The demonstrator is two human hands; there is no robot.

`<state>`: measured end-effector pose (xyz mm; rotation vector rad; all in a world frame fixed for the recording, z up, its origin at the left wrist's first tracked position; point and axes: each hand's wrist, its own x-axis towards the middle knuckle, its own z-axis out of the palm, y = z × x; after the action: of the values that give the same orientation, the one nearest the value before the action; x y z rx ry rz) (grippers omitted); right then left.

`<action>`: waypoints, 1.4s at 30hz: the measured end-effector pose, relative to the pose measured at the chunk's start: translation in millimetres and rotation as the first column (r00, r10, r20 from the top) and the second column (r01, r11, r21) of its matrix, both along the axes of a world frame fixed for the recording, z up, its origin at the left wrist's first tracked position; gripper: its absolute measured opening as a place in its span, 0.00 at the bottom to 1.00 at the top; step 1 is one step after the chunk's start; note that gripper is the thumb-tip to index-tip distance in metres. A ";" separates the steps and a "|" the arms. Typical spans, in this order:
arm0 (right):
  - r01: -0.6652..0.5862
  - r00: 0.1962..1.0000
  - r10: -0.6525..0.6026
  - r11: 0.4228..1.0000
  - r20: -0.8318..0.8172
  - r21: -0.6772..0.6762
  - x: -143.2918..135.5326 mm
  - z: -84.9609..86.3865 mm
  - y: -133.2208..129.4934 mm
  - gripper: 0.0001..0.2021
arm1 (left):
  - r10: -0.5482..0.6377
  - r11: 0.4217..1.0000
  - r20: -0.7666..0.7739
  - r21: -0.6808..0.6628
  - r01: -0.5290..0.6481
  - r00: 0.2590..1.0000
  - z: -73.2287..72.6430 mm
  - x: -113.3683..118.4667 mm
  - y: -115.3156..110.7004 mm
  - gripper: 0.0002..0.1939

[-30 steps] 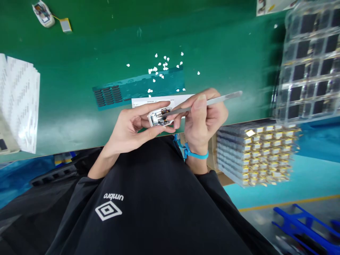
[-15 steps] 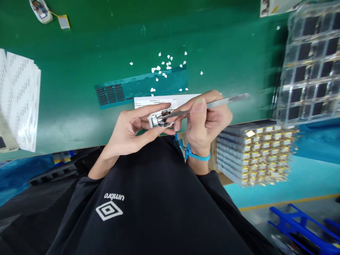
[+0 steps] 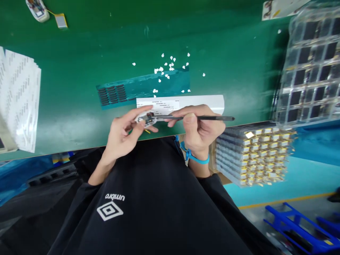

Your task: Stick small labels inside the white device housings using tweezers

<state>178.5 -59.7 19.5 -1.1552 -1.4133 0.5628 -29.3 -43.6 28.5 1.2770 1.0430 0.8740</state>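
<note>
Between the fingers and thumb of my left hand (image 3: 124, 132) is a small white device housing (image 3: 145, 119), its open side showing electronic parts. A bit of yellow shows beneath it, by my fingertips. My right hand (image 3: 200, 127) is closed around metal tweezers (image 3: 212, 118), held nearly level. Their tips reach the right end of the housing; whether they grip a part there is too small to tell. Under and behind the hands lies a white sheet of printed labels (image 3: 166, 103). A teal strip (image 3: 148, 85) with rows of small dark pieces (image 3: 111, 95) lies beyond it.
Small white round pieces (image 3: 171, 65) are scattered over the green table (image 3: 225, 46). Label sheets (image 3: 22, 95) are stacked at left. Another open housing (image 3: 38, 10) with a wired battery (image 3: 61, 21) lies at far left. Clear trays (image 3: 305, 71) and stacked trays of batteries (image 3: 257, 152) stand at right.
My left hand has moved left with the housing, which is now tilted differently. My right hand has shifted slightly left, and the tweezers have turned to lie more level. More of the label sheet shows.
</note>
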 end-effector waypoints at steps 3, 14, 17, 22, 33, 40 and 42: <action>-0.071 0.990 0.071 0.997 0.120 -0.009 1.7 -6.7 16.8 0.12 | 0.210 0.971 -0.117 0.142 -0.193 0.971 -20.2 -18.3 0.0 0.15; -0.314 0.878 0.375 0.920 0.297 -0.232 -8.2 -32.1 59.4 0.12 | 0.228 0.804 -0.465 0.586 0.105 0.855 -53.4 -37.8 26.6 0.11; -0.331 0.858 0.386 0.920 0.338 -0.210 -9.3 -34.6 60.9 0.11 | 0.253 0.781 -0.508 0.610 0.136 0.824 -55.0 -32.0 27.0 0.12; -0.339 0.784 0.332 0.937 0.524 -0.086 -14.2 -44.3 62.8 0.16 | 0.311 0.756 -0.588 0.629 0.180 0.747 -62.0 -26.1 27.3 0.11; -0.179 0.928 0.037 0.917 0.372 0.356 -19.0 0.8 52.6 0.22 | 0.569 0.698 0.176 0.413 -0.585 0.803 -25.3 -13.7 30.8 0.13; -0.226 0.896 0.067 0.920 0.439 0.321 -17.3 2.0 36.4 0.28 | 0.480 0.877 0.210 -0.156 -0.455 0.852 -41.1 -29.2 55.9 0.18; -0.261 0.884 0.104 0.918 0.457 0.298 -16.2 1.7 31.5 0.27 | 0.458 0.887 0.192 -0.161 -0.433 0.868 -40.0 -26.4 49.3 0.19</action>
<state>162.3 -28.2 21.2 -0.8859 -1.9358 0.1649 -55.7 5.7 -11.4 0.8236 1.2073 1.2619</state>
